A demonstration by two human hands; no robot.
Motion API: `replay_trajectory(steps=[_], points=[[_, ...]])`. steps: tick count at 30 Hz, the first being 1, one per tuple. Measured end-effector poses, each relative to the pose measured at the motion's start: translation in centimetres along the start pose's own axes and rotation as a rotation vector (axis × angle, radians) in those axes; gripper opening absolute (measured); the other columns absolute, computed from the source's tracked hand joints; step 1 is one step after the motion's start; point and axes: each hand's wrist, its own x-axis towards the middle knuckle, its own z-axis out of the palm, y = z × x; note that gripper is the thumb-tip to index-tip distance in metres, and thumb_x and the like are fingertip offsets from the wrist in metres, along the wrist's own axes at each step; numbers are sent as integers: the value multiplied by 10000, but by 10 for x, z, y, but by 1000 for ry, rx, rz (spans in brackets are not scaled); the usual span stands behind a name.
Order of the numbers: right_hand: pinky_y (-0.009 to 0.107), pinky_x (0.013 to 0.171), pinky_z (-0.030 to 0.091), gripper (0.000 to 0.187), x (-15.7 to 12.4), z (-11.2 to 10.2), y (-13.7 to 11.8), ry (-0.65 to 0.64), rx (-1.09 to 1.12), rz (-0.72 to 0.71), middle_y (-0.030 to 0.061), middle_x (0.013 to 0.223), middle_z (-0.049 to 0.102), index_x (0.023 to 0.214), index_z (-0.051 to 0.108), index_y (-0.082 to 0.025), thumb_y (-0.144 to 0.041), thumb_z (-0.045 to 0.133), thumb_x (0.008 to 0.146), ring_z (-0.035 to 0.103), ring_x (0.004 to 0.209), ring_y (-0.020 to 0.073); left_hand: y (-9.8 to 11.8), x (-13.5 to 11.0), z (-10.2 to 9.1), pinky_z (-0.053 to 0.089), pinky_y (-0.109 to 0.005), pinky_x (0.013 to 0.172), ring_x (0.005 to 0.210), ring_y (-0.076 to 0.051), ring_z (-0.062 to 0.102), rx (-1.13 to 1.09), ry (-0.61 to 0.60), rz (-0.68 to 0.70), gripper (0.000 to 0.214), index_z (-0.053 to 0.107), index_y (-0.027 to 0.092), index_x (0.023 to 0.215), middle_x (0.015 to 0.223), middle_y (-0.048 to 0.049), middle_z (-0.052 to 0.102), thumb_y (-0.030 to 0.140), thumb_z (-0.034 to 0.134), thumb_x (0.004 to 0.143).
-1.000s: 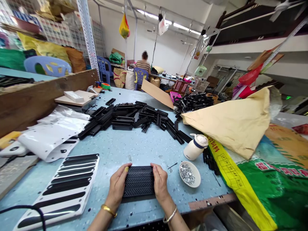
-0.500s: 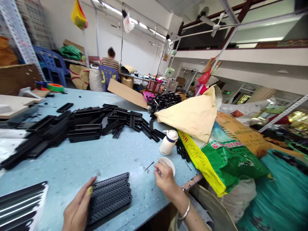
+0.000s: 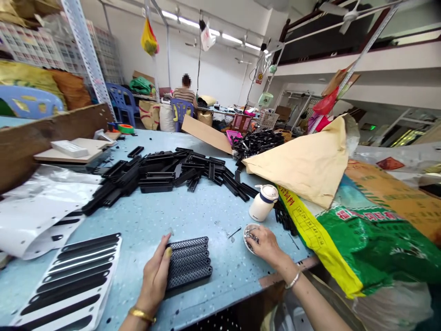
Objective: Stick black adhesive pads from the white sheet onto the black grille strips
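A row of black strips with a textured, mesh-like face (image 3: 189,262) lies side by side on the blue table. My left hand (image 3: 155,271) is closed against their left end, thumb beside the index finger and a yellow patch at the thumb tip. To the right stands a small white bowl (image 3: 246,239) holding small silvery metal pieces (image 3: 252,235). Over it, my right hand (image 3: 267,246) reaches in with curled fingers; its fingertips are partly hidden among the pieces. A thin black stick (image 3: 234,232) lies left of the bowl.
A cream bottle (image 3: 263,203) stands behind the bowl. Long black plastic parts (image 3: 158,174) are heaped across the table (image 3: 138,216). At lower left sits a white sheet with black strips (image 3: 74,280). A green and yellow sack (image 3: 344,243) borders the right side. A person (image 3: 185,94) sits far back.
My right hand has gone from the bowl's left rim into the bowl, over the metal pieces. The whole view has swung left. My left hand stays by the textured strips.
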Motion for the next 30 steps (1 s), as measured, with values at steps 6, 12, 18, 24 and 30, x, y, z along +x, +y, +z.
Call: replay_trajectory(steps=[6, 12, 18, 24, 30], points=[[374, 803, 486, 170, -6, -13, 8, -98, -50, -15, 146, 912, 700, 857, 726, -147, -278, 649, 782, 652, 876, 289, 6, -1, -1, 267, -452, 1168, 1355, -293, 438, -14, 4, -12, 682, 551, 118, 1338, 1435, -131, 519, 596, 407, 873], [323, 836, 490, 339, 4, -13, 10, -142, -14, 4, 130, 1035, 708, 991, 709, -148, -259, 754, 674, 651, 946, 273, 3, 4, -3, 262, -465, 1170, 1336, -312, 460, -33, 38, -50, 716, 581, 94, 1292, 1383, -153, 569, 632, 427, 845], [321, 798, 493, 58, 8, 1, 14, -109, 40, 62, 113, 913, 700, 785, 727, -154, -179, 692, 745, 650, 853, 238, 1, 5, -4, 272, -463, 1167, 1321, -308, 476, -42, 44, -52, 675, 596, 126, 1269, 1360, -138, 591, 620, 443, 836], [318, 783, 489, 171, 10, 3, 18, -50, 157, 106, 87, 790, 711, 641, 696, -154, -42, 596, 725, 649, 802, 216, 5, 6, -5, 279, -488, 1160, 1307, -331, 488, -57, 52, -74, 644, 616, 143, 1240, 1326, -132, 618, 613, 472, 824], [248, 544, 487, 113, 12, -10, 16, 4, 412, 224, 21, 560, 681, 575, 670, -170, -134, 603, 658, 615, 569, 170, 2, 8, -8, 301, -515, 1144, 1281, -338, 515, -149, 61, -89, 603, 651, 159, 1192, 1283, -131, 653, 617, 519, 824]])
